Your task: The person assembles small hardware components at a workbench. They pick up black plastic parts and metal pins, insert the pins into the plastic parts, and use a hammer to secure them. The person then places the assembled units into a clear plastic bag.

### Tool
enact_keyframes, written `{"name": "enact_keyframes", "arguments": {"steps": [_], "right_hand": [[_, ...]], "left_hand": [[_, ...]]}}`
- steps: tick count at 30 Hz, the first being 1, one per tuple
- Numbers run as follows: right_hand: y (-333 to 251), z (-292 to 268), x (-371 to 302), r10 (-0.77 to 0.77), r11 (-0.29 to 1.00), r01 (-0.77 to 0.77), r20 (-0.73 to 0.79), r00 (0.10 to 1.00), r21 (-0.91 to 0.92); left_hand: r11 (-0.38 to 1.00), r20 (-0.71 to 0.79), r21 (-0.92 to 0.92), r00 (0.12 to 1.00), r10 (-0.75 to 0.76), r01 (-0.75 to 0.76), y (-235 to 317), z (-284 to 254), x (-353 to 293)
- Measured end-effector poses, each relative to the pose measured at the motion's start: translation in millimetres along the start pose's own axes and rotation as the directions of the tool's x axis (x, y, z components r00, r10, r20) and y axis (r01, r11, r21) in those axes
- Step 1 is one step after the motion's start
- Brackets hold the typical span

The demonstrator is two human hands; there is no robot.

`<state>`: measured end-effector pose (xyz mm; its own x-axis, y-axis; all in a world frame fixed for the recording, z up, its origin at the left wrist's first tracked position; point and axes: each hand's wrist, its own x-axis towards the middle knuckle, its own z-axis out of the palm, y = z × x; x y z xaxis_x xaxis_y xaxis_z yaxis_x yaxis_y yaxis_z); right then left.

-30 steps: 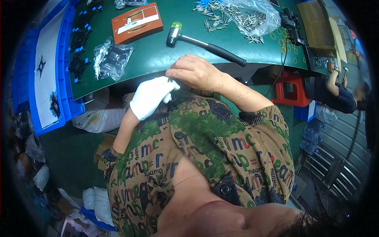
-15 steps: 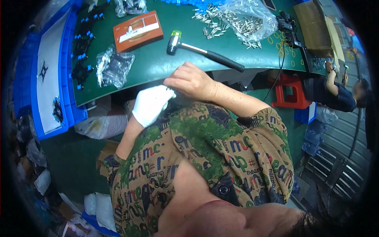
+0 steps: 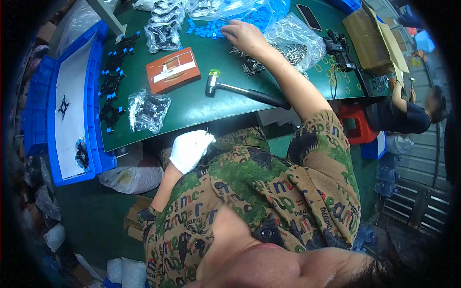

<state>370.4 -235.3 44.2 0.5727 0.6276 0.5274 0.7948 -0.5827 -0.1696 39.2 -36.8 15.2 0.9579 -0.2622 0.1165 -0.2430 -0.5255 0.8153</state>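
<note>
My left hand, in a white glove, is closed just below the table's near edge. A tiny dark tip pokes out above its fingers; the rest of what it holds is hidden. Bare, my right hand reaches over the table to the edge of a heap of small blue plastic pieces. Its fingers are loosely extended, with the fingertips at the nearest pieces. Just under that wrist lie many small silvery metal pins, some of them in a clear plastic bag.
A mallet and an orange-brown box lie on the green table. Black X-shaped parts with blue tips line its left side. Bagged parts, a phone and a cardboard box are around. A person works at far right.
My right hand has left my left hand and moved up and forward to the blue pieces. My left hand stays closed near my lap. The view has shifted slightly.
</note>
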Motion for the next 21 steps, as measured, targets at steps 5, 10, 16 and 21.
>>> {"name": "enact_keyframes", "arguments": {"steps": [5, 10, 16, 21], "right_hand": [[1.2, 17.8, 18.7, 0.009, 0.980, 0.030, 0.194, 0.981, -0.198], [-6.6, 11.1, 8.8, -0.156, 0.988, 0.154, 0.182, 0.971, 0.027], [-14.2, -19.8, -4.5, -0.119, 0.992, 0.112, 0.121, 0.986, 0.061], [-29.2, -20.9, -12.4, -0.086, 0.996, 0.074, 0.252, 0.964, 0.059]], "left_hand": [[0.992, 0.006, -0.111, 0.998, -0.067, 0.067, -4.2, -0.4, -2.9], [0.992, -0.016, -0.105, 0.998, -0.067, 0.065, -2.5, -1.5, -5.4], [0.993, -0.015, -0.111, 0.999, -0.048, 0.046, -2.3, 0.8, -4.1], [0.998, -0.012, -0.056, 1.000, 0.002, -0.002, -0.8, 1.5, -2.2]]}}
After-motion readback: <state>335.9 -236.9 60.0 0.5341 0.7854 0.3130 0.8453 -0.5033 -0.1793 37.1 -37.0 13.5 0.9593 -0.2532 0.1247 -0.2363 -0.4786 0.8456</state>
